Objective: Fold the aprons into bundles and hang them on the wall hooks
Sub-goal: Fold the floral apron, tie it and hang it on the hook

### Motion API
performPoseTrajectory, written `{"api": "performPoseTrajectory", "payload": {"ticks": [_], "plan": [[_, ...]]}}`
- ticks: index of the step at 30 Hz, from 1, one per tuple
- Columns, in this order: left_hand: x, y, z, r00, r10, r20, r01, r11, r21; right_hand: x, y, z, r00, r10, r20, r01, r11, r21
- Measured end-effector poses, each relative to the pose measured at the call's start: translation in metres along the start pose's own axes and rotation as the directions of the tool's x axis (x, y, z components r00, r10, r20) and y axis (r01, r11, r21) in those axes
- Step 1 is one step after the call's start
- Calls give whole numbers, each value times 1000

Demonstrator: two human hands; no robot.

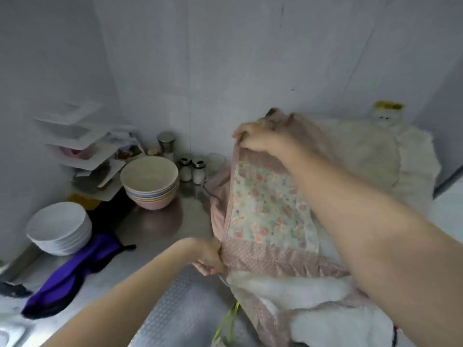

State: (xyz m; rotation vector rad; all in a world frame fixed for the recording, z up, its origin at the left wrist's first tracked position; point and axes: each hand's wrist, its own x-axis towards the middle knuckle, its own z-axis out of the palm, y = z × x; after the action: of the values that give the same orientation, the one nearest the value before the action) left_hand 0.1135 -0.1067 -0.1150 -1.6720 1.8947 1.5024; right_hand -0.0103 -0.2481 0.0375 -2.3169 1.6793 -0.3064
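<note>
A pink dotted apron (265, 209) with a pale floral panel is stretched above the steel counter (160, 226). My left hand (209, 256) pinches its near left edge. At the far end, my right hand (260, 139) grips the upper edge, lifted off the surface. White cloth (325, 319) lies bunched under and in front of the apron. More cream fabric (370, 156) is heaped behind it on the right. A purple apron (72, 274) lies crumpled on the counter at the left. No wall hooks are in view.
Stacked pastel bowls (150, 181) and stacked white bowls (60, 229) stand at the left, with a tiered rack of white plates (82, 146) in the corner. Jars and shakers (185, 169) line the back wall. A sink corner (10, 334) shows bottom left.
</note>
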Motion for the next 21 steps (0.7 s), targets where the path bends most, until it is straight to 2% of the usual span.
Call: {"api": "performPoseTrajectory", "payload": {"ticks": [2, 4, 6, 9, 11, 13, 14, 15, 17, 18, 19, 20, 21], "plan": [[21, -41, 16, 987, -161, 25, 160, 986, 37, 0, 8, 67, 977, -16, 212, -4, 996, 94], [30, -67, 23, 968, -250, 19, 248, 965, 81, -13, 21, 105, 944, -30, 328, 15, 999, 47], [37, -81, 26, 960, -279, 23, 277, 959, 69, -32, 44, 121, 892, 23, 451, -6, 999, -38], [40, -83, 28, 961, -272, 57, 270, 962, 42, -73, 83, 136, 776, 137, 615, -95, 990, -100], [40, -82, 33, 961, -269, 63, 270, 963, 6, -96, 103, 150, 739, 206, 641, -140, 978, -153], [43, -85, 37, 964, -264, -11, 264, 964, 7, -117, 115, 165, 810, 223, 542, -197, 975, -107], [44, -88, 40, 963, -248, -109, 259, 961, 101, -130, 118, 171, 875, 221, 431, -218, 974, -58], [45, -92, 43, 950, -209, -230, 261, 938, 228, -146, 115, 176, 933, 222, 283, -233, 972, 6], [41, -94, 56, 904, -17, -427, 220, 874, 433, -178, 109, 189, 982, 187, 39, -189, 980, 59], [39, -95, 62, 857, 174, -485, 140, 828, 543, -191, 108, 196, 989, 144, 37, -145, 989, 25], [38, -97, 69, 776, 403, -486, 49, 729, 683, -206, 106, 203, 989, 106, 102, -108, 994, 7], [34, -96, 75, 680, 584, -443, -2, 605, 796, -219, 105, 209, 971, 84, 225, -86, 996, -3], [34, -95, 82, 616, 706, -349, -70, 491, 868, -230, 102, 212, 927, 72, 369, -80, 997, 7]]}}
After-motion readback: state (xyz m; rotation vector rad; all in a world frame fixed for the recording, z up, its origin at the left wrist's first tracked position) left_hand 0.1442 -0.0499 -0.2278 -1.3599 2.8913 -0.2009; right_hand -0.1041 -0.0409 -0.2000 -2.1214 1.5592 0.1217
